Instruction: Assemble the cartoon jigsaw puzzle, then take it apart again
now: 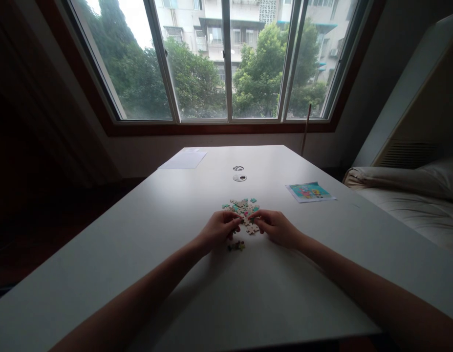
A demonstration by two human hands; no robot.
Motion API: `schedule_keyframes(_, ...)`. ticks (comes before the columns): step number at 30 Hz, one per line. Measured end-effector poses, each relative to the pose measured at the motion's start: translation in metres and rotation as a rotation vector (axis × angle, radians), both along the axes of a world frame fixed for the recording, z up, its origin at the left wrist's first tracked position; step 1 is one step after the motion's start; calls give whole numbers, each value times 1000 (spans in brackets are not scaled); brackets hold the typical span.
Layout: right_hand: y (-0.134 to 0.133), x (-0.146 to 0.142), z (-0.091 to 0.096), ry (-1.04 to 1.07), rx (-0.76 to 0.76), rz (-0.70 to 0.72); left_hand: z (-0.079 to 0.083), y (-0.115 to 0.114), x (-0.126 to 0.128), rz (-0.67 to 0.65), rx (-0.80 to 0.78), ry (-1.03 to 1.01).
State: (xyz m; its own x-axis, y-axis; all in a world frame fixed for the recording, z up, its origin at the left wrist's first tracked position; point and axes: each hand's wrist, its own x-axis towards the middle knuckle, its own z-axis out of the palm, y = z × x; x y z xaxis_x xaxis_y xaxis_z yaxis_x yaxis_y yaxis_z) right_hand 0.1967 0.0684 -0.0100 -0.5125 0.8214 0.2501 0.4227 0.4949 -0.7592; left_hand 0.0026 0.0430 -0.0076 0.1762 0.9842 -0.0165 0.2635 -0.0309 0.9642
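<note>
A small heap of jigsaw puzzle pieces, some teal and many showing a plain beige side, lies mid-table between and beyond my hands. My left hand is at the heap's near left, thumb and forefinger pinched on what looks like a small puzzle piece. Facing it from the right, my right hand also pinches, with a dark bit of a piece at its fingertips. The fingers partly cover both pieces. Just nearer to me lies a short cluster of dark and yellow puzzle pieces, apart from the heap.
On the white table, a picture sheet with colourful figures on teal lies to the right. Two round black-and-white items lie beyond the heap. White paper rests at the far left. A covered couch stands right of the table.
</note>
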Motion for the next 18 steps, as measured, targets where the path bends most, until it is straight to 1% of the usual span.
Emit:
schedule_keyframes(2,-1,-2,-1,21,-5,7,-1,1,1,20,-4,-22)
schedule_keyframes(5,-2,-5,0,24,27,-24,-1,1,3,29,0,-43)
schedule_keyframes(9,-4,-8,2,33,51,-62,4,-3,6,-32,11,-26)
schedule_keyframes(14,-10,-11,4,48,60,12,7,-6,8,-95,52,63)
schedule_keyframes(16,-11,-11,4,41,73,23,6,-4,7,-91,88,123)
schedule_keyframes(18,-11,-11,4,34,83,2,7,-2,6,-75,136,207)
